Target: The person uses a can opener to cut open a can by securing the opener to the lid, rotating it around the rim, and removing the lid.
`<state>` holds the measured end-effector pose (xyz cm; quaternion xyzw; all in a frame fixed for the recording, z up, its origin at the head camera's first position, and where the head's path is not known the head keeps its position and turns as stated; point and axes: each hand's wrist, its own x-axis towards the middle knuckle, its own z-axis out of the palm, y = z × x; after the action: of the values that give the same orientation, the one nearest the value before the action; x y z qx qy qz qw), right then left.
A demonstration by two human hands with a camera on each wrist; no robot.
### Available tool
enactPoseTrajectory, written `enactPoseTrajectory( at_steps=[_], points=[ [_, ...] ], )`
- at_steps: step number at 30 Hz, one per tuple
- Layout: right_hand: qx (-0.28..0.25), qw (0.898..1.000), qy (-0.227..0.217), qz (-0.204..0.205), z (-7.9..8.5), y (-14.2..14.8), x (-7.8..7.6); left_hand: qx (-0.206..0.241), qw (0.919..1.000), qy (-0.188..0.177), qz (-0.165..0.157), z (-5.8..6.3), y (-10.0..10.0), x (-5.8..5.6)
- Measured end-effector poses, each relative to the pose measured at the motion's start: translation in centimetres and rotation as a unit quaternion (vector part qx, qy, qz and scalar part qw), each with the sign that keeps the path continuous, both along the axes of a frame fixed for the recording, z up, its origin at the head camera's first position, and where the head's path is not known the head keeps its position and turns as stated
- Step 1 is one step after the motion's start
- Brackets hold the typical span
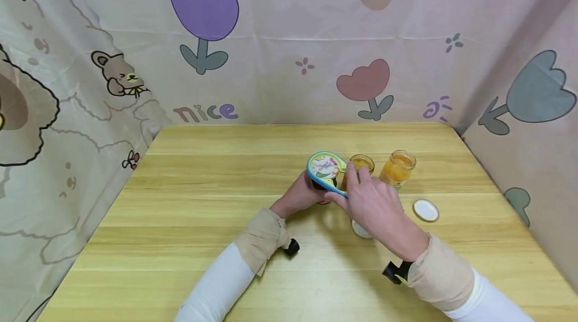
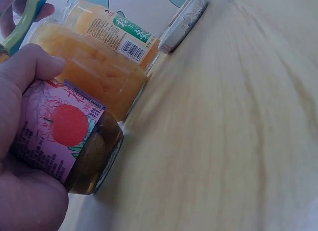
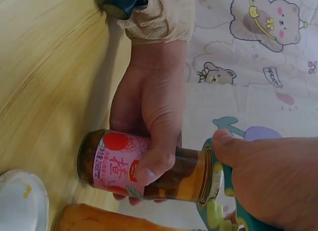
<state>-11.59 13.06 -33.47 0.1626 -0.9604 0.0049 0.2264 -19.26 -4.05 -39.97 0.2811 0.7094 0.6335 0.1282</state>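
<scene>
A glass jar (image 3: pixel 117 161) with a pink label and dark contents stands on the table. My left hand (image 1: pixel 301 195) grips it round the label, thumb across the front in the right wrist view. Around the jar's printed lid (image 1: pixel 324 167) sits a blue and green jar opener (image 1: pixel 309 170), its toothed inner edge at the lid's side. The opener's handles are in the grasp of my right hand (image 1: pixel 377 206), which hides most of them in the head view. Just right of the gripped jar is a lidless jar of orange fruit (image 2: pixel 89 67).
Another open jar of orange fruit (image 1: pixel 397 171) stands farther right. One lid (image 1: pixel 426 210) lies with its white inside up on the wooden table (image 1: pixel 203 201); a second lid (image 1: pixel 360 230) lies partly under my right hand in view. A printed curtain (image 1: pixel 280 21) hangs behind.
</scene>
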Motion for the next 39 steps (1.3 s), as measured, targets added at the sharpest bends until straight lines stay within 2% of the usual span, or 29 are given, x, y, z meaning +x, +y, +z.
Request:
enactPoseTrajectory(
  at_steps=[2,8,12,18,23,25,32,39],
  points=[
    [0.004,1.0,0.001,0.009,0.0,0.1,-0.1,0.003,1.0,-0.004,0.0,-0.3,0.0,-0.2],
    [0.015,1.0,-0.003,0.022,0.1,0.4,-0.2,0.007,0.9999,-0.009,0.01,-2.5,0.4,-1.3],
    [0.024,0.999,0.014,0.03,0.0,0.5,-0.2,0.015,0.9998,-0.016,0.004,-2.8,0.3,-1.4],
    [0.022,0.999,0.019,0.041,-0.1,0.5,-0.2,0.02,0.9987,-0.03,-0.038,-2.6,-0.5,-1.6],
    [0.024,0.999,0.004,0.047,0.1,0.6,0.1,0.045,0.9899,-0.041,-0.128,-2.4,-1.2,-1.9],
    [0.024,0.998,-0.004,0.05,0.1,0.6,0.2,0.055,0.9853,-0.05,-0.154,-2.3,-1.4,-1.9],
    [0.027,0.997,-0.002,0.072,0.1,1.1,0.1,0.025,0.9887,-0.042,-0.142,-0.7,-1.8,-1.2],
    [0.032,0.993,0.018,0.11,0.0,1.7,-0.1,0.008,0.9858,-0.05,-0.16,0.0,-2.2,-0.9]
  ],
)
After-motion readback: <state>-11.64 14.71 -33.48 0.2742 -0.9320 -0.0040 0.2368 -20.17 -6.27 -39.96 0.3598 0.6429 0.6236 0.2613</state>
